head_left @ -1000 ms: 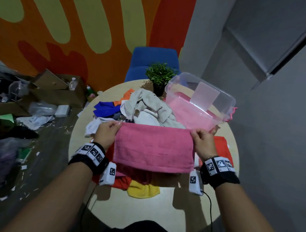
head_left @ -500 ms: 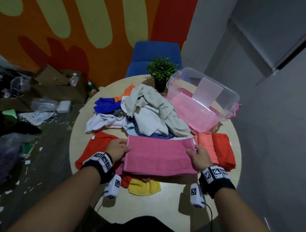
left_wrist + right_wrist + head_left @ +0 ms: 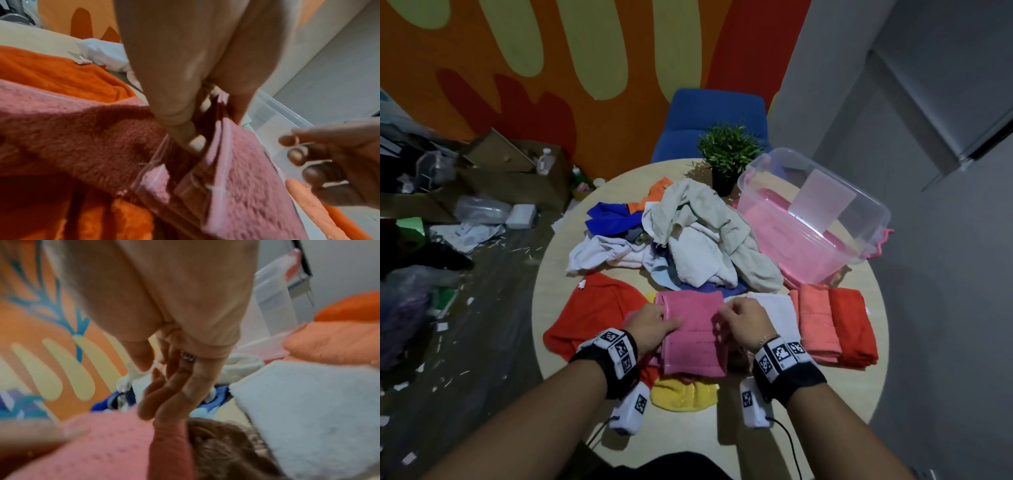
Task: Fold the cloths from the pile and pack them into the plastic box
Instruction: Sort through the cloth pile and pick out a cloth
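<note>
A pink towel (image 3: pixel 693 337) lies folded into a narrow rectangle on the round table (image 3: pixel 688 442), on top of orange and yellow cloths. My left hand (image 3: pixel 671 320) pinches a layer at its left edge, thumb under the flap (image 3: pixel 216 129). My right hand (image 3: pixel 722 315) rests loosely bent fingertips on the towel's right edge (image 3: pixel 156 402), with nothing between thumb and fingers. The unfolded pile (image 3: pixel 698 240) of beige, white and blue cloths sits just beyond. The clear plastic box (image 3: pixel 859 219), far right, holds a pink towel (image 3: pixel 774 219).
Folded salmon and red-orange towels (image 3: pixel 835 325) lie right of my hands, a white folded cloth (image 3: pixel 774 305) between. An orange cloth (image 3: pixel 599 315) spreads left, a yellow one (image 3: pixel 685 394) nearer me. A potted plant (image 3: pixel 729 150) and blue chair (image 3: pixel 715 116) stand behind.
The pink towel came down from held-up and wide onto the table, then its width was halved. My hands moved together, and the right hand let go of its end.
</note>
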